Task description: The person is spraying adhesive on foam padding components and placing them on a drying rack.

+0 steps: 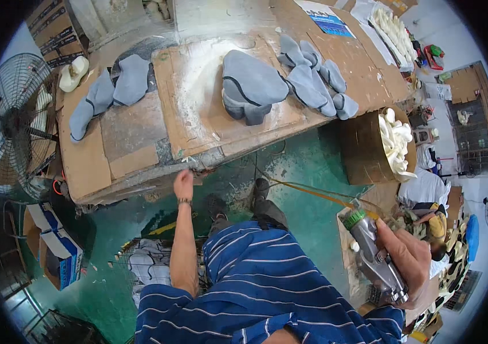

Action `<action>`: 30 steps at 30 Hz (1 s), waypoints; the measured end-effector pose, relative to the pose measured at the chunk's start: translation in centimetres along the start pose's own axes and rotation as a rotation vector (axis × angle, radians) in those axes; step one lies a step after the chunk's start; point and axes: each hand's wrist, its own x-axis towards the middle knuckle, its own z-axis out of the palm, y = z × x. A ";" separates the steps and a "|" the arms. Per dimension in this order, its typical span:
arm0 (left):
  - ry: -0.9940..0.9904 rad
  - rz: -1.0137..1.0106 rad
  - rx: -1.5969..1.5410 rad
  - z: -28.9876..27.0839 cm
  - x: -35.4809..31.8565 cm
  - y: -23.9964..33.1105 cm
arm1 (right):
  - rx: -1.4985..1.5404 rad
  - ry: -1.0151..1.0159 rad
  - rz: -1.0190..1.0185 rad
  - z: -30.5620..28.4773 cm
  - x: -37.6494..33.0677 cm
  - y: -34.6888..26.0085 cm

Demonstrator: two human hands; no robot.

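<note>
My right hand (409,261) is raised at the right, wrapped round a grey metal hand tool (373,252) with a green ring at its upper end. The tool's exact kind is unclear. My left hand (183,186) is just off the near edge of the worktable (132,163), its fingers curled in; whether they hold anything is hidden. On the table, grey sock-like foot shapes with dark lines lie in groups: a stacked pile (255,80) in the middle, several more (312,83) to its right, and a few (98,94) at the left. Neither hand touches them.
White powder (195,80) covers part of the table's cardboard. A brown bin (361,146) of white curved pieces stands at the right. A yellow hose (312,192) runs toward the tool. At the left are a large fan (17,123) and an open carton (55,246); a wire basket (149,261) is by my legs.
</note>
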 end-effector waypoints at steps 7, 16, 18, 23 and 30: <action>-0.037 0.674 -0.003 6.3 4.5 26.8 | 0.126 -0.042 0.045 -0.3 -3.8 4.3; -0.192 0.768 0.918 15.2 10.8 41.6 | 0.239 0.008 0.084 -0.8 -3.9 11.2; -0.232 0.765 0.960 15.9 12.3 42.5 | 0.269 0.024 0.100 -0.3 -3.5 12.7; -0.345 0.710 1.021 16.7 14.3 43.8 | 0.381 -0.022 0.052 0.7 -3.1 16.6; -0.392 0.658 0.988 16.6 15.0 43.5 | 0.467 0.036 0.075 1.3 -3.2 21.0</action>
